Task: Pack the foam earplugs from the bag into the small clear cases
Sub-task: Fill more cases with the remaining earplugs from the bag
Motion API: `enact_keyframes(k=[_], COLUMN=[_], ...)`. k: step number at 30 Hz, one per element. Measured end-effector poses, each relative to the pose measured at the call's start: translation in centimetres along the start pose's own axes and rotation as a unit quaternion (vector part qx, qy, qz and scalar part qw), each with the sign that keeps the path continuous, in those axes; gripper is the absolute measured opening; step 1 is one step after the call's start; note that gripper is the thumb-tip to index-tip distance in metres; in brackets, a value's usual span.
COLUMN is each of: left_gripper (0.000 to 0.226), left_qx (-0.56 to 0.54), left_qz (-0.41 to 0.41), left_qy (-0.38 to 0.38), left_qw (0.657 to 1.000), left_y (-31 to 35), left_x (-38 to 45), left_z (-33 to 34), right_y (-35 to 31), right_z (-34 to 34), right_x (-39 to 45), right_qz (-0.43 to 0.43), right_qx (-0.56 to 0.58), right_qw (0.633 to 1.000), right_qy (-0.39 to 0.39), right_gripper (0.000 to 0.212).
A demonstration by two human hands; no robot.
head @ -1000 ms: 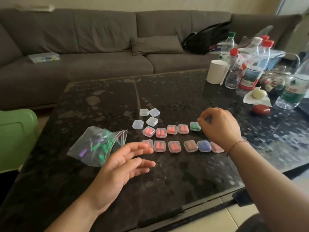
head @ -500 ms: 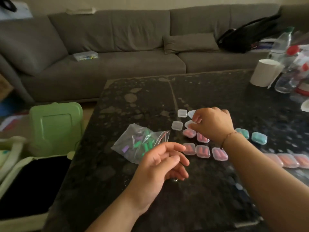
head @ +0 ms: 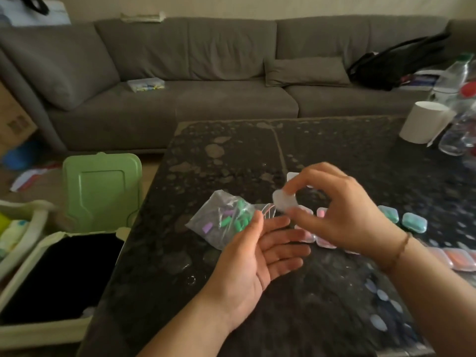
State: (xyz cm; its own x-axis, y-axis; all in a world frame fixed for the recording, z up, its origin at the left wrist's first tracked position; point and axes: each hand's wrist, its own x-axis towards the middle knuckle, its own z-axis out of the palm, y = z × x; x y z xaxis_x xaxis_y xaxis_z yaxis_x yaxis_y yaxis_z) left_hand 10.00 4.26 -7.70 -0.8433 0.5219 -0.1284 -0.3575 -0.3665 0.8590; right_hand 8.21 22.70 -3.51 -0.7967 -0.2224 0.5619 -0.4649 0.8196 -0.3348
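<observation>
Pinching an empty clear case [head: 283, 200] in right hand [head: 342, 212], left hand [head: 260, 251] spread beside bag [head: 221, 222]; next, probably opening case, fetching earplugs [head: 240, 217].

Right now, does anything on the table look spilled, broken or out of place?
Nothing stands out. The earplugs stay inside the bag, none loose on the table that I can see. The right hand pinches one empty clear case above the open left hand. The filled cases lie flat in rows.
</observation>
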Motion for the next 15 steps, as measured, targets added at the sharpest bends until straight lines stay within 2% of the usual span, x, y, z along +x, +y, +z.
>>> enact_keyframes(k=[4, 8, 15], left_gripper=[0.046, 0.029, 0.025], left_qx=[-0.052, -0.095, -0.154], left_qz=[-0.006, 0.002, 0.016], left_qy=[-0.008, -0.035, -0.037], left_qw=[0.999, 0.995, 0.987], left_y=[0.1, 0.2, -0.1], left_x=[-0.2, -0.5, -0.4], left_z=[0.0, -0.1, -0.2], right_y=[-1.8, -1.8, -1.7], right_z=[-0.7, -0.7, -0.1], right_x=[-1.1, -1.6, -2.3], right_qz=[-0.064, -0.076, -0.109], right_qx=[0.103, 0.128, 0.106], right_qw=[0.991, 0.987, 0.988], right_qy=[-0.063, -0.054, -0.006], right_gripper=[0.027, 0.022, 0.019])
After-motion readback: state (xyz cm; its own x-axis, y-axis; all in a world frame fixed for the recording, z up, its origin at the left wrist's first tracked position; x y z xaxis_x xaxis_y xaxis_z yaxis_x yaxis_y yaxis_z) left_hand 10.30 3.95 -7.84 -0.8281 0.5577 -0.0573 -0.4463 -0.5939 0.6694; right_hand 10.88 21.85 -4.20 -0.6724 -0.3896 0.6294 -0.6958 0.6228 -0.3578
